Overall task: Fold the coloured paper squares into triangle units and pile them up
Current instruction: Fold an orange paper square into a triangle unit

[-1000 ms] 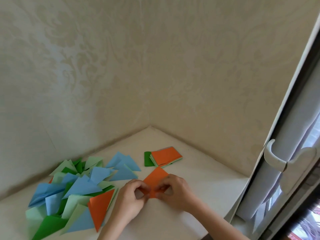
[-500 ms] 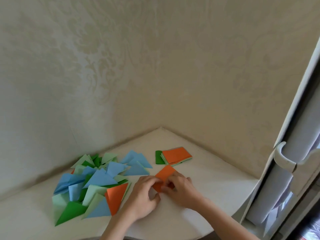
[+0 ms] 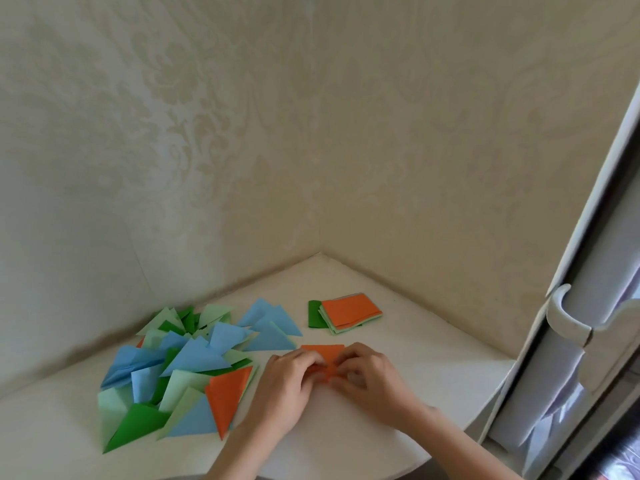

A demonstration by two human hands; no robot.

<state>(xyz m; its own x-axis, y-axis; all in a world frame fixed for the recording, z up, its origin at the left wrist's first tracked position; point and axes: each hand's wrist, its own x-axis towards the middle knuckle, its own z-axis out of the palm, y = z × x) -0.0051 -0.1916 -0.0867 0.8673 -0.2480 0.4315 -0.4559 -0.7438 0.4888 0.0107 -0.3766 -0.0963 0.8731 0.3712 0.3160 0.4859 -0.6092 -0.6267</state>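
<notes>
We look down at a corner where two cream patterned walls (image 3: 311,133) meet behind a white shelf (image 3: 398,358) with a curved near edge. At the far right stands a white door frame (image 3: 588,237) with a curved white handle (image 3: 568,323).

On the left half of the shelf lies a loose pile (image 3: 180,368) of folded triangles in blue, pale green and dark green, overlapping one another. An orange triangle (image 3: 227,400) sits on the pile's near right edge, its point toward us. Just beside it, farther back, two blue triangles (image 3: 273,323) lie at the pile's right edge.

Toward the far right of the shelf, apart from the pile, rests a small stack (image 3: 348,311) of unfolded squares, an orange sheet on top, pale green edges showing beneath, and a dark green sheet sticking out on its left side.

Our two hands meet in the near middle of the shelf, between the pile and the stack, over an orange paper (image 3: 325,355) lying flat on the surface. The left hand (image 3: 284,386) comes in from the near left, fingers curled down, fingertips pinching the paper's left part. The right hand (image 3: 374,382) comes in from the near right, fingers likewise bent, clamped on the paper's right part. The fingertips of both hands nearly touch above the sheet. Only the paper's straight far edge and a strip between the hands show; the rest is hidden under the fingers.
</notes>
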